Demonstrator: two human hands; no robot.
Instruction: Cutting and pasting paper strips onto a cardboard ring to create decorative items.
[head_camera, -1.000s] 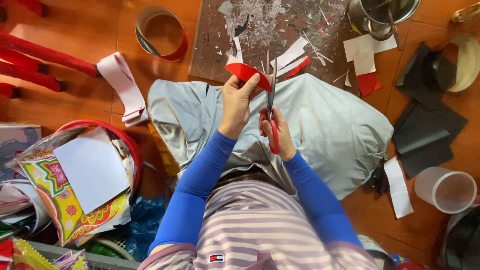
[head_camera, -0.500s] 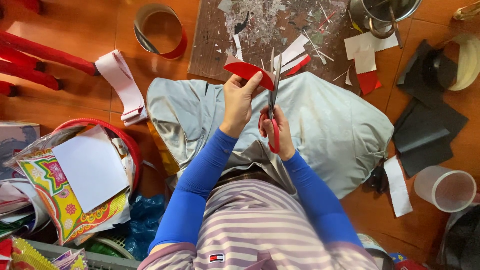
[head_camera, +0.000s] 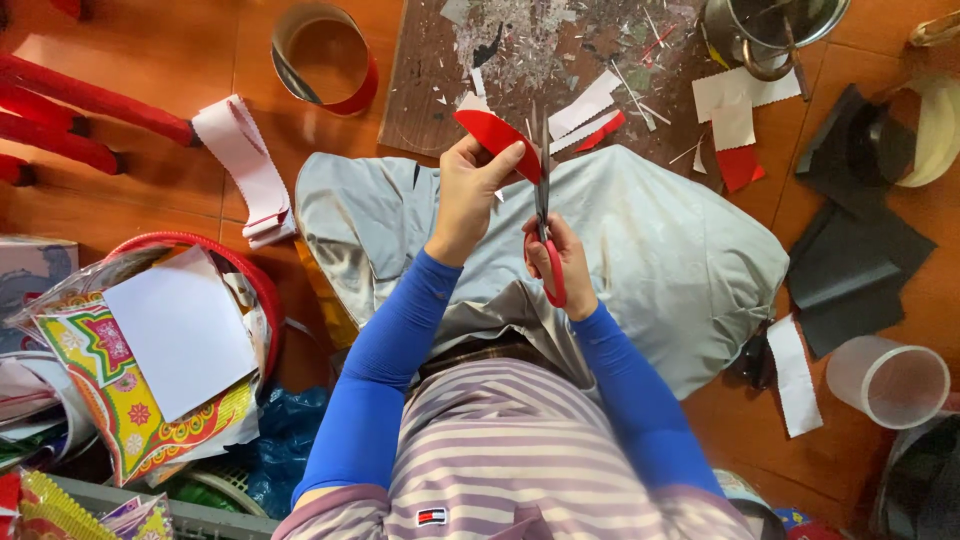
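My left hand (head_camera: 472, 195) pinches a piece of red paper (head_camera: 492, 133) with a white underside, held above my lap. My right hand (head_camera: 562, 258) grips red-handled scissors (head_camera: 545, 225), blades pointing away from me and meeting the right edge of the red paper. Both arms wear blue sleeves. A grey cloth (head_camera: 660, 250) covers my lap beneath the hands.
A scrap-strewn brown board (head_camera: 430, 80) lies ahead. A red-rimmed ring (head_camera: 322, 55) and a white paper strip (head_camera: 245, 165) lie at left, with a red basket (head_camera: 262, 290) of coloured papers. Black sheets (head_camera: 850, 260), a clear cup (head_camera: 890, 380) and a metal pot (head_camera: 760, 30) are at right.
The red paper has turned slightly in my left hand and the scissors have shifted a little along its edge. Nothing else moved.
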